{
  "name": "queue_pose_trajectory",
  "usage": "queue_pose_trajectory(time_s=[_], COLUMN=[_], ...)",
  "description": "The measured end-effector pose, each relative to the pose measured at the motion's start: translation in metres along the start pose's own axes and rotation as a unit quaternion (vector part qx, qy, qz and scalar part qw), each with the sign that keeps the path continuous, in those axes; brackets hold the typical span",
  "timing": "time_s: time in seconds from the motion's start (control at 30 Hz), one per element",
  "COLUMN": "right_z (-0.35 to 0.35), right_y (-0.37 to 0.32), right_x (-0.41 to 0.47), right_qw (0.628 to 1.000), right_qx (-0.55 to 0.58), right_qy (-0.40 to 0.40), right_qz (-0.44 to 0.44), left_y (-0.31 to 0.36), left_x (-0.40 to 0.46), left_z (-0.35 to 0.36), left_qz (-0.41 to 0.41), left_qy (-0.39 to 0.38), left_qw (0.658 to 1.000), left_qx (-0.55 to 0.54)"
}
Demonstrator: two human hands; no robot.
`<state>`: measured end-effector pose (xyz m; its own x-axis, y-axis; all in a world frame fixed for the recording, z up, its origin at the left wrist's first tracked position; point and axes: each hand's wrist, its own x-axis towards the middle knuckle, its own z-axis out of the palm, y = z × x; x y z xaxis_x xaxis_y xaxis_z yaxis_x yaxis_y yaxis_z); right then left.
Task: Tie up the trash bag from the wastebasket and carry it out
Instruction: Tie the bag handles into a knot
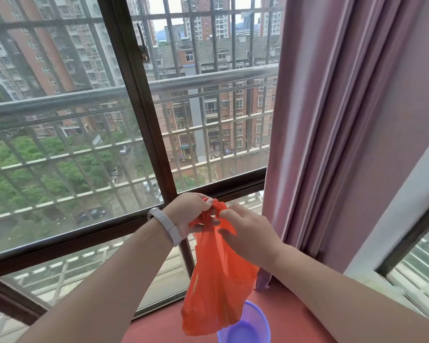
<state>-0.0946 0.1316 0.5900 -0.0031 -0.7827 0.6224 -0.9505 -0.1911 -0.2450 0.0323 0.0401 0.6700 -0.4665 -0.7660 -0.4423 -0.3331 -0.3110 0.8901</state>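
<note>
At lower centre, the orange bag (217, 280) is pinched at its gathered top by the left hand (192, 212) and right hand (249, 235); a loosely pulled knot could slip open.

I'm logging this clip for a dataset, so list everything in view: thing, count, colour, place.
trash bag: one, orange, hanging in the air above the wastebasket, top bunched between both hands
wastebasket: one, purple mesh, on the red floor, bottom centre
curtain: one, pink, right of the window
window: dark frame, barred outside, left and centre
wristband: one, white, on the left wrist
left hand: grip closed on the bag's top
right hand: fingers pinching the bag's top
</note>
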Motion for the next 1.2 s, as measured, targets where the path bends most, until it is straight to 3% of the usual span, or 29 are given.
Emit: queue_pose_trajectory(time_s=[0.1, 0.27, 0.43, 0.6, 0.73, 0.97, 1.2], right_z=[0.003, 0.003, -0.005, -0.012, -0.019, -0.011, -0.005], right_y=[-0.004, -0.006, -0.006, 0.003, 0.012, 0.016, 0.036], right_x=[0.007, 0.015, 0.024, 0.032, 0.040, 0.046, 0.030], right_qw=[0.998, 0.996, 0.974, 0.985, 0.984, 0.989, 0.988], right_qx=[0.005, 0.023, 0.142, -0.011, -0.113, -0.095, -0.097], right_qy=[0.055, 0.080, 0.070, 0.098, 0.075, 0.072, 0.056], right_qz=[0.026, 0.044, 0.165, 0.140, 0.120, 0.089, 0.103], left_y=[0.003, 0.006, 0.006, 0.002, 0.002, -0.011, -0.029], left_x=[-0.001, 0.000, -0.002, -0.003, -0.002, 0.006, 0.008], left_z=[0.002, -0.005, -0.008, 0.001, 0.003, -0.007, -0.026], left_qz=[0.004, 0.004, 0.008, 0.030, 0.063, 0.123, 0.107], left_qy=[-0.007, -0.027, -0.046, -0.062, -0.048, 0.011, 0.042], left_qw=[1.000, 1.000, 0.999, 0.996, 0.995, 0.992, 0.993], left_qx=[0.001, -0.008, -0.018, -0.062, -0.056, 0.022, 0.036])
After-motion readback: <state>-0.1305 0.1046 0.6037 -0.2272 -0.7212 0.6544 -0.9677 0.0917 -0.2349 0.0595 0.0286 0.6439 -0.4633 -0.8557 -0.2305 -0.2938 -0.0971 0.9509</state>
